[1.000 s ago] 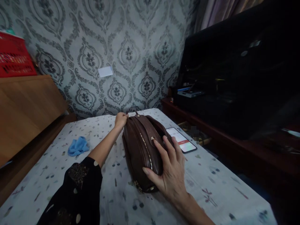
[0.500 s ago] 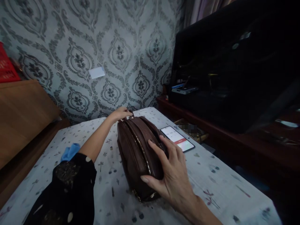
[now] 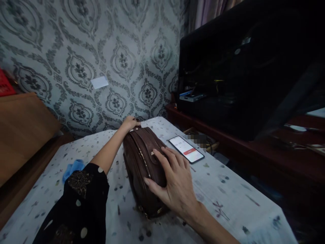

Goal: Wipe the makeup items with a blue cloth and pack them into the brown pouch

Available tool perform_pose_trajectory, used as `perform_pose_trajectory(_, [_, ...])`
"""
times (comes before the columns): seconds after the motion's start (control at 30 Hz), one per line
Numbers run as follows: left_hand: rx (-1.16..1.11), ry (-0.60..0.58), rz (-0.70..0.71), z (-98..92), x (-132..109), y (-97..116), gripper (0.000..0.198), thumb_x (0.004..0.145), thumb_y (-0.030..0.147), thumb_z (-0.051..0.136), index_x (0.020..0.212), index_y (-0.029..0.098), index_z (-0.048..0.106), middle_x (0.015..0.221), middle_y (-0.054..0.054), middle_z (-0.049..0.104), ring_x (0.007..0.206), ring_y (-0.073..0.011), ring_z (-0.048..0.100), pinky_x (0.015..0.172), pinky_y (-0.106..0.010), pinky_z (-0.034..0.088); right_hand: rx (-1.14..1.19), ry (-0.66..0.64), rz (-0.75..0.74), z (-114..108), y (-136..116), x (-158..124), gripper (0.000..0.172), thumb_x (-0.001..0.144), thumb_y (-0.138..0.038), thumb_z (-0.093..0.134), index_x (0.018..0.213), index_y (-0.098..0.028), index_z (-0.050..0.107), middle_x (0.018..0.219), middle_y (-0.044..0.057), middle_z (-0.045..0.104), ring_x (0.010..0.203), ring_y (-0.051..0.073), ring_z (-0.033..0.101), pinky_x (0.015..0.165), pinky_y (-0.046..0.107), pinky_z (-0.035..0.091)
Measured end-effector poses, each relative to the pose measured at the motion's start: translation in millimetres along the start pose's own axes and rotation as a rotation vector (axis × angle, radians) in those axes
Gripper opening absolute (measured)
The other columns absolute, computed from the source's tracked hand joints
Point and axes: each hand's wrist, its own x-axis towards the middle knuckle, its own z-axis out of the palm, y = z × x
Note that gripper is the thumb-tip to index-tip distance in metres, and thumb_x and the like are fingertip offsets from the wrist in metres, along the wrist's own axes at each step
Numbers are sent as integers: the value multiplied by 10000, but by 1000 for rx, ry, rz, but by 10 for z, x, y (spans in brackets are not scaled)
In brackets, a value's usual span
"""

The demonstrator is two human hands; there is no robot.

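Note:
A dark brown leather bag (image 3: pixel 137 169) with metal zippers lies on the patterned tablecloth in front of me. A strap (image 3: pixel 149 140) fixed with metal studs runs along its top. At the far end, my left hand (image 3: pixel 130 123) is closed on the bag's edge; its fingertips are partly hidden. My right hand (image 3: pixel 175 179) rests on the near right part of the bag. Its fingers are stretched out and spread near the strap's stud, and the thumb lies on the top towards the zipper. The zipper between them looks closed.
A phone (image 3: pixel 186 149) with a timer on its lit screen lies right of the bag. A blue cloth (image 3: pixel 73 169) is on the tablecloth (image 3: pixel 254 217) at left. A large black screen (image 3: pixel 241 84) stands at right, a brown box (image 3: pixel 25 128) at left. The patterned wall rises behind.
My right hand has shifted slightly up and over the bag, with its fingertips now by the strap's stud. My left hand stays at the far end. The view has turned a little right.

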Motion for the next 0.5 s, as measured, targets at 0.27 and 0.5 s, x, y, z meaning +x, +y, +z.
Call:
perform_pose_trajectory(0.27, [-138, 70, 109, -22, -259, 107, 285, 905, 374, 653, 1043, 124, 656, 997, -69, 692, 876, -185, 668, 773, -348, 565, -18, -2, 16, 9, -11, 3, 632, 841, -550, 647, 1330, -164, 544, 1230, 162, 618, 1198, 334, 535, 958, 478, 432])
perform_pose_trajectory(0.5, [-93, -6, 91, -285, -517, -34, 219, 710, 355, 737, 727, 159, 642, 678, -21, 661, 641, -148, 606, 561, -227, 425, -12, 5, 28, 21, 1, -32, 582, 888, -529, 591, 1353, -184, 528, 1369, 184, 536, 1262, 351, 496, 996, 520, 436])
